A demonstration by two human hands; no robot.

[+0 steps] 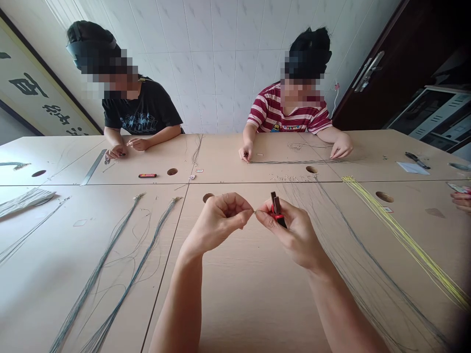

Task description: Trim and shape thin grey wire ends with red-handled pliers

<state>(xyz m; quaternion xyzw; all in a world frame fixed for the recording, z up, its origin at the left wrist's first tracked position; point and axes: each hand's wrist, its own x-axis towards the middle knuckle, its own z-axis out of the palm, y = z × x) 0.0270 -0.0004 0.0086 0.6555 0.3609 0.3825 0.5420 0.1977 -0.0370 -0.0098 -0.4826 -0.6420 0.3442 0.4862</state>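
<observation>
Tabletop point(250, 294) below, pliers point(278, 218) slanting up-left

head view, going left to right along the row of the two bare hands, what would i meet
Pale bundle → grey-green wire bundle → second grey-green wire bundle → left hand → tiny piece at the fingers → right hand, holding pliers → yellow wire bundle.

Left hand point(221, 223) and right hand point(294, 233) pinch a tiny piece point(254, 212) above the worktop point(246, 304), right cradling red-and-black pliers point(277, 215)!
</observation>
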